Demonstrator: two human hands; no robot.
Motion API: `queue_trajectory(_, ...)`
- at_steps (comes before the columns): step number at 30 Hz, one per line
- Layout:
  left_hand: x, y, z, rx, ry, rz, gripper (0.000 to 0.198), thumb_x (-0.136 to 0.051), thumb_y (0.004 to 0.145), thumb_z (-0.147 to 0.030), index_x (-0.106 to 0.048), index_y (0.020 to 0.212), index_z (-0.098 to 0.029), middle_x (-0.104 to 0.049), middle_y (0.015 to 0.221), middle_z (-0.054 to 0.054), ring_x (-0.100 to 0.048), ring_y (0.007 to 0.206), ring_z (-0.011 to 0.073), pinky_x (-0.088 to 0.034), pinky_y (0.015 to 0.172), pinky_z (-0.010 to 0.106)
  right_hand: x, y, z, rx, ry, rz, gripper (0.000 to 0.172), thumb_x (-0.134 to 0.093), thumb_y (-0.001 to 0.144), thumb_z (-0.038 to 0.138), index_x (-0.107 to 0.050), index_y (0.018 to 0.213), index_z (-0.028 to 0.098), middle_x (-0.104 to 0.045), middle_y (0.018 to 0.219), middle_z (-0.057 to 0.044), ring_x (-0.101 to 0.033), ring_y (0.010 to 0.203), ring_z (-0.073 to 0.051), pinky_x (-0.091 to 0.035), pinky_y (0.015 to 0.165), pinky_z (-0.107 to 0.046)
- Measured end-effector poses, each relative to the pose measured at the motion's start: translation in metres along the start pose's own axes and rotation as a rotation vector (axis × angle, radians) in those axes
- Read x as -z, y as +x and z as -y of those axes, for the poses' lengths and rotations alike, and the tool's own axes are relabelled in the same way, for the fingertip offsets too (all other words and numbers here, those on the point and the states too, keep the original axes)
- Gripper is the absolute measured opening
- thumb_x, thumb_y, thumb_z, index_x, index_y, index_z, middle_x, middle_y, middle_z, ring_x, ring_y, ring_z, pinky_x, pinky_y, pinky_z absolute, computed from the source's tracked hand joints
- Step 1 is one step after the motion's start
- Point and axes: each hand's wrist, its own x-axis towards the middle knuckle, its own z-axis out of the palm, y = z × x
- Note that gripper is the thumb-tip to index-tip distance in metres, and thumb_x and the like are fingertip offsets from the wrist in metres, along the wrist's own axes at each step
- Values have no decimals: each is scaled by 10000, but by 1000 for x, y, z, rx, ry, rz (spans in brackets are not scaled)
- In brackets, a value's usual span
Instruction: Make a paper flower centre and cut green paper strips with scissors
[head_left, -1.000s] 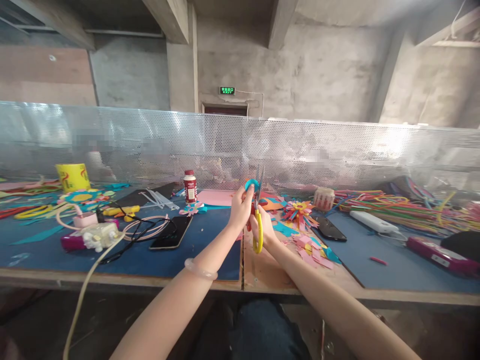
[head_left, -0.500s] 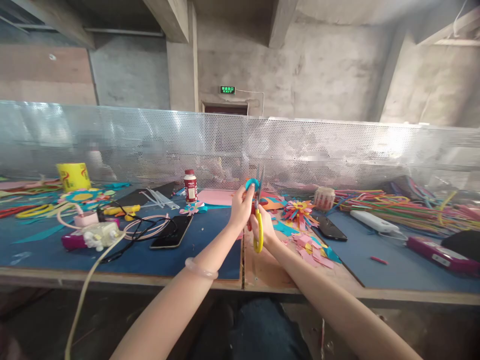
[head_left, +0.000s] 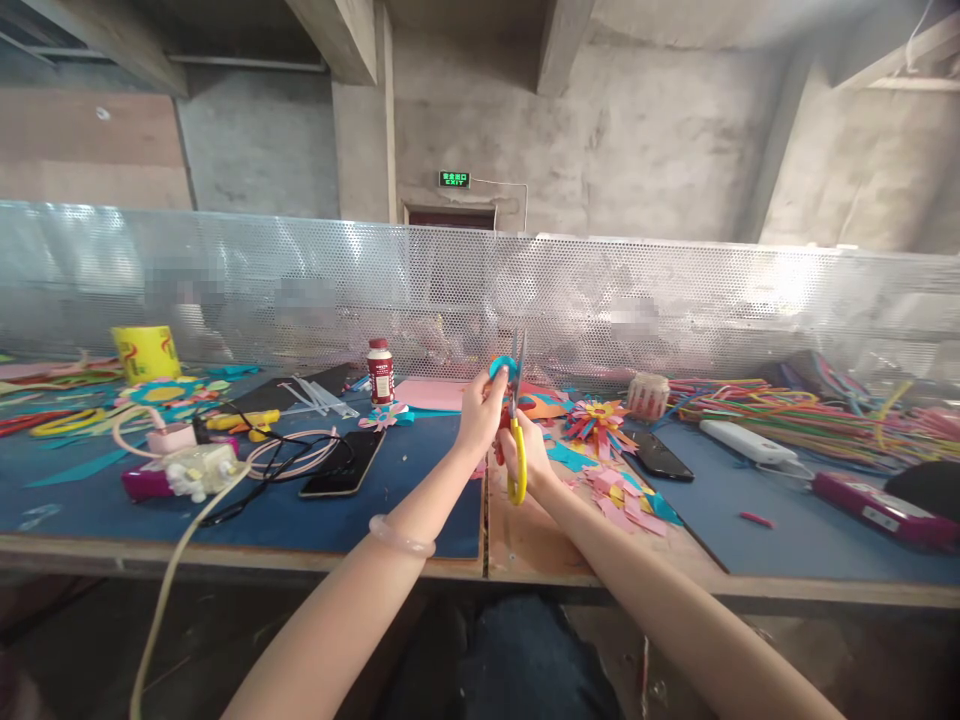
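My left hand (head_left: 482,408) pinches a small round blue paper piece (head_left: 502,368), with a bit of orange showing at its upper edge. My right hand (head_left: 531,448) grips the scissors (head_left: 517,462) by their yellow and red handles. Their metal blades point upward, right beside the blue paper; whether they touch its edge I cannot make out. Both hands are raised close together above the middle of the table. Just right of them lie a multicoloured paper flower (head_left: 598,420) and a heap of pink, yellow and blue paper scraps (head_left: 626,500).
A red-capped bottle (head_left: 380,372) stands behind, left of my hands. Phones (head_left: 346,464) lie on either side. Cables and a power strip (head_left: 180,472) occupy the left, a purple power strip (head_left: 881,508) the right. A perforated metal screen (head_left: 337,280) runs along the back.
The scissor blades have drawn closer together. The blue paper and my left hand have shifted very slightly left.
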Motion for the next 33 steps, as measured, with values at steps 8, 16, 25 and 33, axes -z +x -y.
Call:
queue_trajectory(8, 2, 2, -2, 2, -40, 29, 338, -490, 817, -474, -469, 601, -215, -447, 572, -15, -441, 557, 125, -347, 548, 275, 1, 0, -1, -7, 0, 20, 14, -374, 665, 210, -387, 668, 215, -460, 527, 46, -435, 473, -117, -355, 469, -232)
queue_trajectory(16, 4, 4, 1, -2, -40, 43, 323, -488, 814, -484, -503, 623, -224, -468, 581, -5, -467, 568, 134, -366, 556, 282, 2, -1, 0, -16, 2, 26, 15, -374, 659, 210, -373, 647, 218, -460, 504, 49, -435, 455, -113, -353, 456, -229)
queue_trajectory(25, 7, 7, 3, 8, -84, 66, 312, -505, 813, -449, -490, 607, -215, -477, 584, -13, -483, 579, 124, -379, 571, 261, 3, -2, -2, -19, 3, 35, 46, -375, 686, 229, -371, 642, 217, -474, 505, 47, -443, 445, -110, -348, 450, -226)
queue_trajectory(33, 12, 11, 3, 14, -65, 52, 326, -539, 785, -442, -492, 574, -199, -446, 557, -32, -428, 553, 110, -329, 534, 244, 5, -2, 0, -15, 8, 62, 43, -379, 677, 233, -390, 641, 211, -464, 481, 47, -439, 431, -109, -338, 437, -222)
